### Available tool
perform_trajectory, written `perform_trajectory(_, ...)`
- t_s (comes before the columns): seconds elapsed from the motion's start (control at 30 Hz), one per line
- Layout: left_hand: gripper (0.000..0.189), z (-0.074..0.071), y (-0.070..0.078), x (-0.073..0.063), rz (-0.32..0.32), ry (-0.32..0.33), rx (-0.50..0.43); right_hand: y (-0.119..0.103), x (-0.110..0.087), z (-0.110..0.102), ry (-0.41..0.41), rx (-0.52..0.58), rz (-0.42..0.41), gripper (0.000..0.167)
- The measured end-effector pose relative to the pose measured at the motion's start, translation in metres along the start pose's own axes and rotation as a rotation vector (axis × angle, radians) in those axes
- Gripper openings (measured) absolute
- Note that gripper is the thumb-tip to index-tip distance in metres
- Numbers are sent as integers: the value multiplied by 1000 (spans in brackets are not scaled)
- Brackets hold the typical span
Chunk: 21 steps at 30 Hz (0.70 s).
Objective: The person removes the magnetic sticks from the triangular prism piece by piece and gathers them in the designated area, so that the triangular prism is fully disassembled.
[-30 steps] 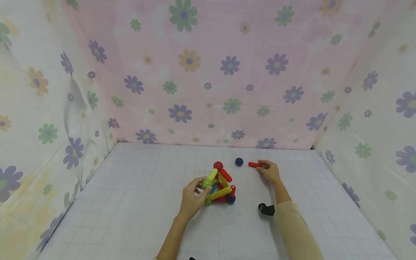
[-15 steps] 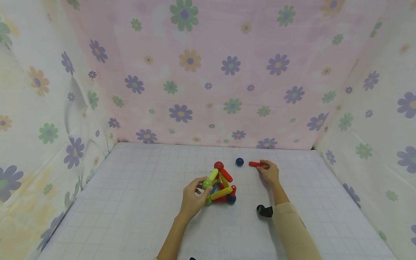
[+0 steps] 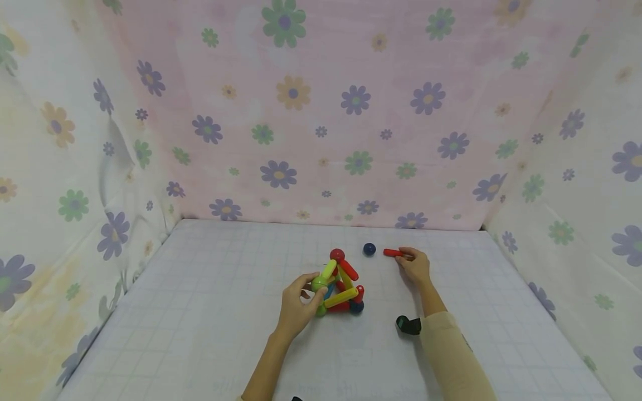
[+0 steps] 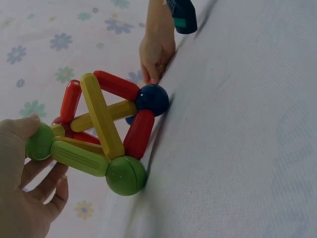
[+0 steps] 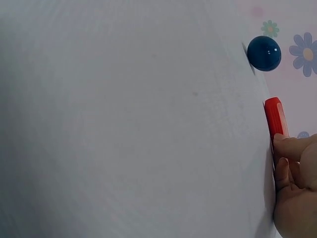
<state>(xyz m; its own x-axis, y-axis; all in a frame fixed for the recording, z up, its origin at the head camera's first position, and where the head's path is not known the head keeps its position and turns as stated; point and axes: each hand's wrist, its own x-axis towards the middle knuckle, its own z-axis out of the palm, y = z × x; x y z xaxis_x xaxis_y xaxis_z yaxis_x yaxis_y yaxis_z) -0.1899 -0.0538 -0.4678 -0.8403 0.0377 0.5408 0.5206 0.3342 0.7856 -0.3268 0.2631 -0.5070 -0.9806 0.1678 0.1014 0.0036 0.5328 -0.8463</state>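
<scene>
On the white surface (image 3: 200, 312), head view: left hand (image 3: 296, 305) has its grip clamped on the upper left green ball (image 3: 319, 284) of the ball-and-rod frame (image 3: 341, 297); right hand (image 3: 417, 267) pinches the loose red rod (image 3: 393, 253) by its right end. Rod's long axis runs roughly sideways, free end toward the loose navy ball (image 3: 369, 249), gap between, not touching. Frame is left of the rod and nearer the camera. Right hand is the nearer one to rod and loose ball. Left wrist view: thumb and a finger on that green ball at one corner; frame's own navy ball (image 4: 152, 100) on the far side, right hand beyond it. Right wrist view: grip together on rod's near end, far end sticking out, loose navy ball just past it. Can't tell if rod touches the surface.
</scene>
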Motion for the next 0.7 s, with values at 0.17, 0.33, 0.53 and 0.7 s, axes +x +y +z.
perform_trajectory(0.17, 33, 1, 0, 0, -7, -3, 5, 0, 0, 1, 19, 3, -1, 36)
perform_trajectory(0.33, 33, 1, -1, -1, -4, -4, -1, -1, -5, 1, 37, 26, 30, 42)
perform_trajectory(0.53, 33, 0, -1, -1, 1, -3, 3, -4, -18, 1, 55, 146, 42, 45)
perform_trajectory(0.7, 33, 0, -1, -1, 8, 0, 7, -15, -31, 3, 90, 243, 33, 45)
